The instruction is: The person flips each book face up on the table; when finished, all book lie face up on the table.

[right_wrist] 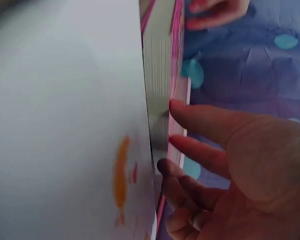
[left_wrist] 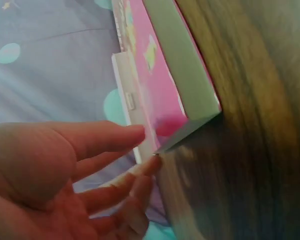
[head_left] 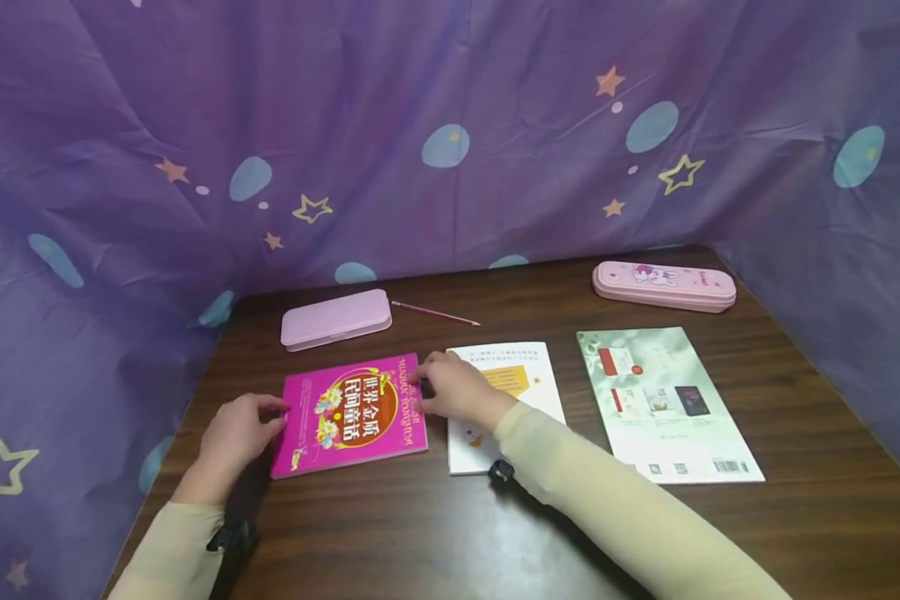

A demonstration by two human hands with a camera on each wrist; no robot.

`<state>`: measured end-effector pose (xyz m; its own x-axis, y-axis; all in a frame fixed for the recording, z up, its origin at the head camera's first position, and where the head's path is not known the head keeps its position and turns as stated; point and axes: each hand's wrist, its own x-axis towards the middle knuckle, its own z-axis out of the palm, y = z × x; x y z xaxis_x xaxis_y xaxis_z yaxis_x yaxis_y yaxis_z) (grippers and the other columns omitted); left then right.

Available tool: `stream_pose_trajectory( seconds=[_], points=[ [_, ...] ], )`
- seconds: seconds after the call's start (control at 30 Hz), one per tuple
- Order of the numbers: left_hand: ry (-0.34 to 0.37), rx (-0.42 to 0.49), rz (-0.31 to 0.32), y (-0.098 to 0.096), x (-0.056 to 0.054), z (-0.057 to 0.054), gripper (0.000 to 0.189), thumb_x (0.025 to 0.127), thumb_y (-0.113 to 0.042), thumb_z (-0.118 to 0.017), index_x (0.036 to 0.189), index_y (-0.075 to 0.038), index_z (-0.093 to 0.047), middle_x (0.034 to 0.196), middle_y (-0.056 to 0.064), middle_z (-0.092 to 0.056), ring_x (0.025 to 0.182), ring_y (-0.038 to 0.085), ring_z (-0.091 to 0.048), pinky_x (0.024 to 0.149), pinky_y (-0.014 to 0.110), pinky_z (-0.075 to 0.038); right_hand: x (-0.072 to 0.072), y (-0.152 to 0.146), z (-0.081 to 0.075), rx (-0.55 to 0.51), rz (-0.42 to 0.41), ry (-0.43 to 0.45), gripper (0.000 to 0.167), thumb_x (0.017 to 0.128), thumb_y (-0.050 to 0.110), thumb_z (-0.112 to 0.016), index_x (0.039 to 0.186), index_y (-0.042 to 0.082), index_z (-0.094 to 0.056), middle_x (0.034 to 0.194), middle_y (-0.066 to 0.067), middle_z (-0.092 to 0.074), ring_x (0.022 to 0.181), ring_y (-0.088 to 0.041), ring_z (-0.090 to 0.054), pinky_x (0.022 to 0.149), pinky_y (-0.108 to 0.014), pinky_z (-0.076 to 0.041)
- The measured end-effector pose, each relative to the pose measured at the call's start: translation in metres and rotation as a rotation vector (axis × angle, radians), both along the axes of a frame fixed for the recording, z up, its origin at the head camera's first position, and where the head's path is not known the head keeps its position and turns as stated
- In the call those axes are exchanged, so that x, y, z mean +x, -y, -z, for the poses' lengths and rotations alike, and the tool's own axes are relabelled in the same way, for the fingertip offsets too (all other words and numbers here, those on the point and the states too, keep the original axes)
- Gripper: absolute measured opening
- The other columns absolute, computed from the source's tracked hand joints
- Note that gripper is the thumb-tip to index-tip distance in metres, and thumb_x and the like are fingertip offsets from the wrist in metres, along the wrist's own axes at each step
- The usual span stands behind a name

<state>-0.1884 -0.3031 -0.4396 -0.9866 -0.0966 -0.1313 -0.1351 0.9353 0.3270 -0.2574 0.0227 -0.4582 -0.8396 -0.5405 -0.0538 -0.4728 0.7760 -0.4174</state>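
A thick pink book (head_left: 348,414) with a flowered cover lies flat at the left of the table. At its left side is my left hand (head_left: 236,431), thumb and fingers stretched toward the edge; in the left wrist view the fingertips (left_wrist: 149,164) are close to the book's corner, and contact is hard to tell. My right hand (head_left: 456,387) reaches over a white booklet (head_left: 465,454). Its thumb and forefinger touch the pink book's right edge, while the other fingers (right_wrist: 182,192) bend loosely in the right wrist view. The forearm hides part of the white booklet.
Behind the pink book are a plain pink pencil case (head_left: 336,319) and a red pencil (head_left: 435,313). A pale green book (head_left: 671,408) lies to the right, below a pink bunny pencil case (head_left: 663,286). A purple curtain (head_left: 390,100) surrounds the brown table (head_left: 390,533).
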Motion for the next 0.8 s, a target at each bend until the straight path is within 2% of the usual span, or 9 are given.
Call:
stream_pose_trajectory(
  seconds=[0.13, 0.23, 0.33, 0.43, 0.63, 0.8],
  points=[
    [-0.092, 0.048, 0.065, 0.006, -0.013, 0.006, 0.039, 0.091, -0.016, -0.075, 0.125, 0.001, -0.07, 0.126, 0.029, -0.068, 0.111, 0.046, -0.065, 0.093, 0.059, -0.051, 0.014, -0.002, 0.0, -0.005, 0.013, -0.017, 0.048, 0.087, 0.035, -0.083, 0.13, 0.017, -0.072, 0.127, -0.009, -0.067, 0.12, -0.028, -0.059, 0.106, -0.044, -0.049],
    [-0.129, 0.06, 0.088, 0.008, -0.022, 0.01, 0.04, 0.091, -0.011, -0.073, 0.127, 0.004, -0.067, 0.126, 0.032, -0.066, 0.105, 0.044, -0.065, 0.093, 0.058, -0.051, 0.023, -0.005, -0.001, 0.023, -0.009, -0.064, 0.047, 0.087, 0.035, -0.082, 0.129, 0.017, -0.073, 0.126, -0.009, -0.067, 0.117, -0.027, -0.061, 0.104, -0.043, -0.05],
    [-0.156, 0.053, 0.093, 0.008, -0.03, 0.013, 0.037, 0.092, -0.009, -0.071, 0.126, 0.005, -0.067, 0.128, 0.033, -0.062, 0.112, 0.048, -0.063, 0.097, 0.06, -0.049, 0.032, -0.009, 0.0, 0.051, -0.04, -0.102, 0.045, 0.088, 0.037, -0.082, 0.128, 0.018, -0.073, 0.125, -0.006, -0.067, 0.113, -0.024, -0.062, 0.098, -0.041, -0.053],
    [-0.182, 0.067, 0.104, 0.009, -0.036, 0.015, 0.033, 0.093, -0.009, -0.069, 0.124, 0.004, -0.069, 0.13, 0.032, -0.062, 0.111, 0.047, -0.063, 0.097, 0.06, -0.049, 0.041, -0.012, -0.001, 0.057, -0.06, -0.109, 0.043, 0.088, 0.037, -0.081, 0.126, 0.02, -0.074, 0.123, -0.004, -0.067, 0.111, -0.021, -0.062, 0.093, -0.04, -0.056],
    [-0.19, 0.092, 0.152, 0.011, -0.043, 0.018, 0.033, 0.094, -0.008, -0.07, 0.125, 0.002, -0.068, 0.128, 0.028, -0.064, 0.091, 0.034, -0.065, 0.082, 0.051, -0.052, 0.062, -0.012, -0.004, 0.065, -0.056, -0.125, 0.045, 0.084, 0.04, -0.084, 0.123, 0.019, -0.075, 0.119, -0.003, -0.068, 0.106, -0.021, -0.063, 0.088, -0.038, -0.057],
    [-0.154, 0.098, 0.182, 0.012, -0.047, 0.02, 0.033, 0.095, -0.008, -0.07, 0.126, 0.002, -0.068, 0.129, 0.027, -0.063, 0.092, 0.032, -0.064, 0.083, 0.05, -0.052, 0.073, -0.006, -0.006, 0.075, 0.009, -0.142, 0.047, 0.081, 0.047, -0.085, 0.119, 0.02, -0.077, 0.111, -0.001, -0.07, 0.098, -0.019, -0.064, 0.079, -0.035, -0.056]
  ],
)
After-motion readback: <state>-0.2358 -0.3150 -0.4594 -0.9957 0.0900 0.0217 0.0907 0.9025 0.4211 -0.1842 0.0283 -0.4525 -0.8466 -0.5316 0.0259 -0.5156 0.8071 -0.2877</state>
